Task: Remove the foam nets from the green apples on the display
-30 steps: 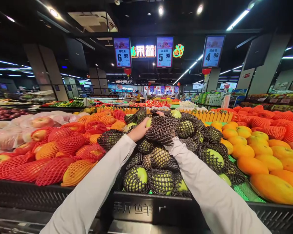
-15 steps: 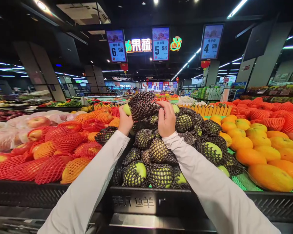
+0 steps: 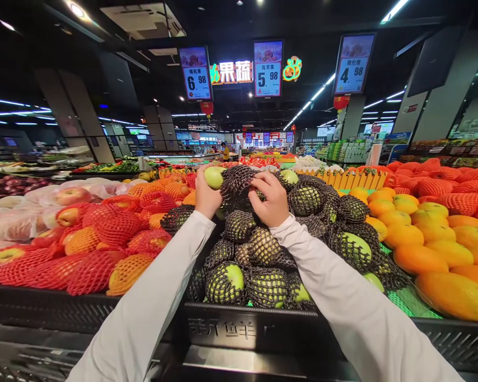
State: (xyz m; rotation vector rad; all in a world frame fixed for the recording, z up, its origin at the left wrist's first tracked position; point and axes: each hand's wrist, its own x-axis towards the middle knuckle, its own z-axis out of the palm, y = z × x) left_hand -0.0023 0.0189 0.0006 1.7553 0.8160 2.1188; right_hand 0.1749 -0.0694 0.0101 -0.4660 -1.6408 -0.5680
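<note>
My left hand (image 3: 207, 195) is closed round a green apple (image 3: 214, 178), its smooth skin bare where it shows above the thumb. Against its right side sits a black foam net (image 3: 238, 181), bunched up. My right hand (image 3: 270, 197) pinches this net at its right edge, fingers bent. Whether the net still covers part of the apple cannot be made out. Below both hands lies a pile of green apples in black nets (image 3: 266, 286), some with bare skin showing through.
Red and orange netted apples (image 3: 117, 225) fill the left side. Oranges (image 3: 426, 233) lie at right on green matting (image 3: 408, 300). The black display edge (image 3: 255, 313) runs along the front. Price screens (image 3: 267, 69) hang overhead. A person in yellow (image 3: 225, 152) stands far off.
More of the apple's green skin is bare. The net is more bunched and sits to the apple's right. My right hand's fingers have curled in. The whole view has shifted slightly.
</note>
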